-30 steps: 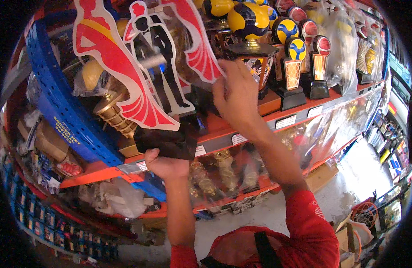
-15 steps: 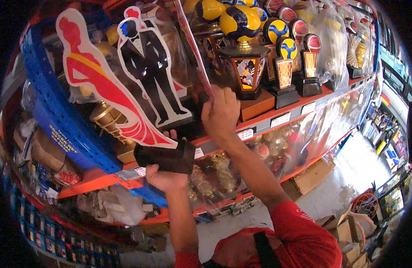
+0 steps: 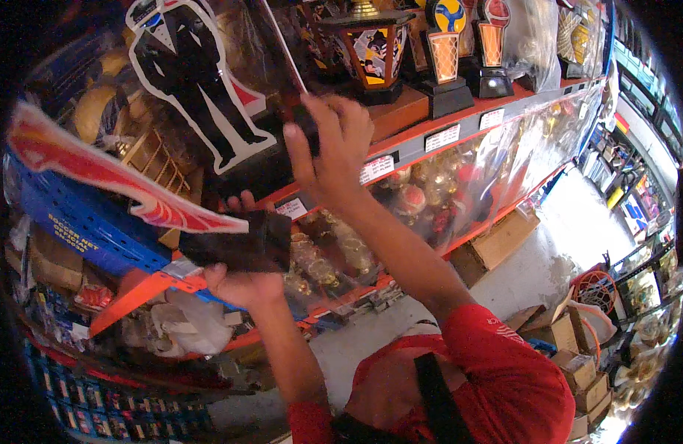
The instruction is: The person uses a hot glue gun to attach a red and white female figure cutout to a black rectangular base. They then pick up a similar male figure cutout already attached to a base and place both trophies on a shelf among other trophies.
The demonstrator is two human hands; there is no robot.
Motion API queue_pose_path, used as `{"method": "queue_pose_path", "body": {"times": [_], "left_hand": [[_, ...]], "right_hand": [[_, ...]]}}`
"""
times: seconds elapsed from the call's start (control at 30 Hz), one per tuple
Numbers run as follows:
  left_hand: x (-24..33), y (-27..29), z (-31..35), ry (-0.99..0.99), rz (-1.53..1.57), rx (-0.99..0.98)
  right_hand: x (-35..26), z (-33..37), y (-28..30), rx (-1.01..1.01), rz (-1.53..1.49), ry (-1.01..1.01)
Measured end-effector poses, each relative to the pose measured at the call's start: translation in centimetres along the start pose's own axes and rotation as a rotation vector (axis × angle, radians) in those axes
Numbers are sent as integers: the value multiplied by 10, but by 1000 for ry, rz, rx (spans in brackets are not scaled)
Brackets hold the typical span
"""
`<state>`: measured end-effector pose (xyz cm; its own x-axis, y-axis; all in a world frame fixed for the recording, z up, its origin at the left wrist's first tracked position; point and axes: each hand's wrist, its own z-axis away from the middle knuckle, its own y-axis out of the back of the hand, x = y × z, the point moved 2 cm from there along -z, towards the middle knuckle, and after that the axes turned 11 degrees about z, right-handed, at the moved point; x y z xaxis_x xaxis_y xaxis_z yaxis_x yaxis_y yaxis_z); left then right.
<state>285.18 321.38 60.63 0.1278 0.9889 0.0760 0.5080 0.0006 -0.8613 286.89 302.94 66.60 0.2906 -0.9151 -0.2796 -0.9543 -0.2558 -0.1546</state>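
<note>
My left hand (image 3: 245,287) grips the black block base of a cutout trophy (image 3: 145,194) from below. The trophy is a red gowned figure with a white border, tilted far to the left in front of the shelf. My right hand (image 3: 332,152) is at the shelf's front edge, thumb and fingers around the dark base of a thin panel (image 3: 288,52) seen edge-on; its face is hidden. Between the hands, farther back, a cutout trophy of a figure in a black suit (image 3: 190,81) stands on the shelf.
To the right stand a black hexagonal trophy base (image 3: 375,55) and several ball trophies (image 3: 443,52) on the orange shelf. Bagged gold trophies (image 3: 415,196) fill the level below. A blue upright (image 3: 97,222) is at left; cardboard boxes (image 3: 497,237) lie on the floor.
The gowned trophy has tipped and moved left and down with my left hand. My right hand has shifted left, from the panel's lower edge to its dark base. The view has also shifted.
</note>
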Motion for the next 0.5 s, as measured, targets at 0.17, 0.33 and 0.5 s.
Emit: {"method": "queue_pose_path", "body": {"times": [0.17, 0.33, 0.5], "left_hand": [[13, 9, 43, -38, -25, 25], [23, 30, 87, -28, 72, 72], [9, 35, 117, -81, -174, 257]], "right_hand": [[-34, 16, 50, -431, -762, -1], [-72, 30, 70, -527, -782, 149], [-54, 38, 80, -674, -866, 18]]}}
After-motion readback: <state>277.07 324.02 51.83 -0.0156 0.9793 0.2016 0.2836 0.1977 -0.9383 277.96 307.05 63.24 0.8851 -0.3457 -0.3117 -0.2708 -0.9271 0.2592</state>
